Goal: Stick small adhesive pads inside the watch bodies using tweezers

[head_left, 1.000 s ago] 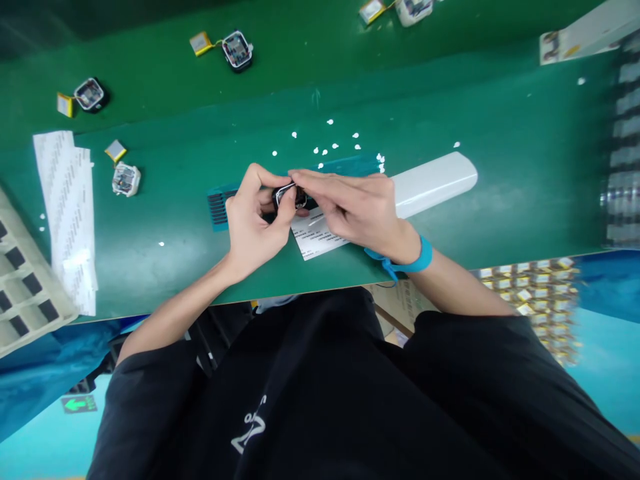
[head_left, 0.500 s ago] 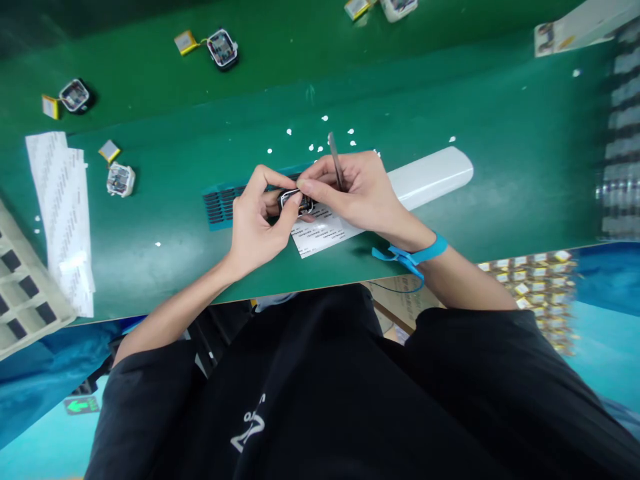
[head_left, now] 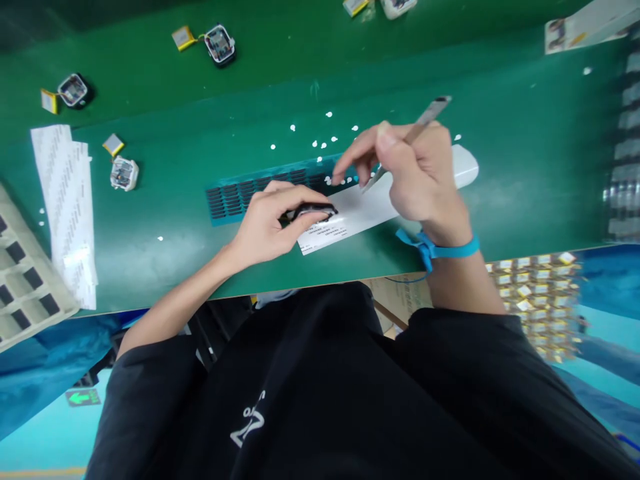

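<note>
My left hand (head_left: 273,223) grips a black watch case (head_left: 320,211), tilted on its side between thumb and fingers. Beneath it lies a white printed adhesive sheet (head_left: 327,237). My right hand (head_left: 417,170) holds a pair of metal tweezers (head_left: 427,113), their tips pointing down over the white strip. A blue wrist strap (head_left: 453,250) circles my right wrist. Behind the left hand is a blue sheet with rows of black pieces (head_left: 233,200). Small white round stickers (head_left: 324,145) are scattered on the green table beyond the hands.
Watch cases wired to yellow batteries lie on the green mat: a white one (head_left: 123,173) and black ones (head_left: 74,90), (head_left: 220,45). White paper strips (head_left: 67,213) and a beige slotted tray (head_left: 30,273) are at left. Many batteries (head_left: 543,293) lie below the table's right edge.
My right hand has moved right, away from the watch case, and the tweezers now point down at the strip. My left hand has tilted the case and shifted slightly right.
</note>
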Demonstrator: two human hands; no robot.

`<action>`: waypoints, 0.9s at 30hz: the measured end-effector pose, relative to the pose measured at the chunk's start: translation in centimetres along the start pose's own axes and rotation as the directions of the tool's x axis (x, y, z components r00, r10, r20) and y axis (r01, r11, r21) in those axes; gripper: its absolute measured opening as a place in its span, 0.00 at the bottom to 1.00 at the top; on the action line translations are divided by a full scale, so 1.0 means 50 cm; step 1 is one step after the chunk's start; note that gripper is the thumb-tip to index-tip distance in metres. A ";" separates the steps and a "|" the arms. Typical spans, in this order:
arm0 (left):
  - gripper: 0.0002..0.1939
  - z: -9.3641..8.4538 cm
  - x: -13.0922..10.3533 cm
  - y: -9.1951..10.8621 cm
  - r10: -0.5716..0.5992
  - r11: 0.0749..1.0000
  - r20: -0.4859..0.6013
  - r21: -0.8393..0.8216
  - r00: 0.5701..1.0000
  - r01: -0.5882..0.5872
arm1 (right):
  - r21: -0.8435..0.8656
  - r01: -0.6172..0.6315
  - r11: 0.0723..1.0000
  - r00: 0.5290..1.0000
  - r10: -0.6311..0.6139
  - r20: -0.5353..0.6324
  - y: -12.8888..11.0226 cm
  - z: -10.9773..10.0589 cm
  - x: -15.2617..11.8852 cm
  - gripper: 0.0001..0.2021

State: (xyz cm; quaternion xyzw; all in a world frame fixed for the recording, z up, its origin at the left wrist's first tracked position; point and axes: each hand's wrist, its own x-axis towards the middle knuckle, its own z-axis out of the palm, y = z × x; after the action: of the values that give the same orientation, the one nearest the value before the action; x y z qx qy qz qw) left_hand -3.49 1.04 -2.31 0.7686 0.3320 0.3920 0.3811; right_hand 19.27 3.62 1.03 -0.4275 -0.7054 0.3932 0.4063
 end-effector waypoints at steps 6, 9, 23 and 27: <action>0.14 0.013 -0.013 -0.026 0.228 0.904 0.257 0.302 0.939 -0.302 | -0.078 -0.122 0.989 0.986 0.112 -0.127 0.015 -0.046 -0.047 0.37; 0.16 0.016 -0.016 -0.030 0.259 0.835 0.323 0.399 0.910 -0.379 | 0.072 -0.195 0.978 0.980 0.198 -0.035 0.040 -0.052 -0.080 0.30; 0.11 0.016 -0.016 -0.042 0.290 0.810 0.330 0.416 0.898 -0.414 | 0.169 -0.276 0.946 0.954 0.290 -0.069 0.076 -0.027 -0.123 0.20; 0.12 0.024 -0.021 -0.048 0.292 0.814 0.318 0.413 0.902 -0.409 | 0.227 -0.245 0.942 0.957 0.273 -0.099 0.090 -0.033 -0.121 0.21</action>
State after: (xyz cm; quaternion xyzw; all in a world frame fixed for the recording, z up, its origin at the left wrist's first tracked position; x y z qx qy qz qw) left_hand -3.47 0.98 -5.18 0.9274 0.2202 0.2676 0.1412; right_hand 23.86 -0.19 -3.86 -0.4952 -0.5690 0.4879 0.4393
